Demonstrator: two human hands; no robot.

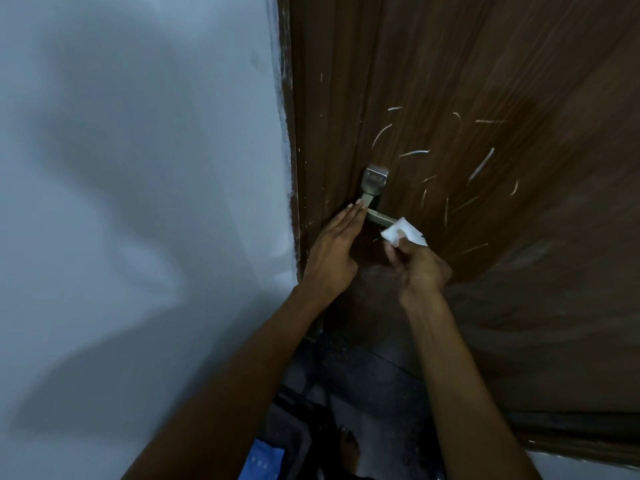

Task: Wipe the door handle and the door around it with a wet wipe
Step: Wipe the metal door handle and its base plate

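1. The wet wipe (pixel 403 234) was pinched in the grip of the right hand (pixel 420 268), bunched up at the free end of the door handle (pixel 379 216). Held by so little of its cloth, it could have slipped out on a firm stroke and dropped to the floor (pixel 374 386).

2. The left hand (pixel 334 251) lay flat with straight fingers, holding nothing, its fingertips touching the handle near the pivot and the edge of the door (pixel 485 98). I judged it was steadying things. If the right hand bore down on the lever, the latch might have given and the door swung, taking both hands off their mark.

3. With the wipe folded small, only a narrow patch met the metal. The underside of the lever and the plate (pixel 375 180) above it could easily have been missed.

4. The wood around the handle carried pale streaks (pixel 481 168), scattered up and to the right. Whether they were scratches or smears I could not tell. A wipe already soiled from the handle might only have spread dirt across them.

5. A bare foot (pixel 349 445) stood just below, beside something blue (pixel 263 462) on the floor. A dropped or dripping wipe would have landed about there and made the spot slippery.
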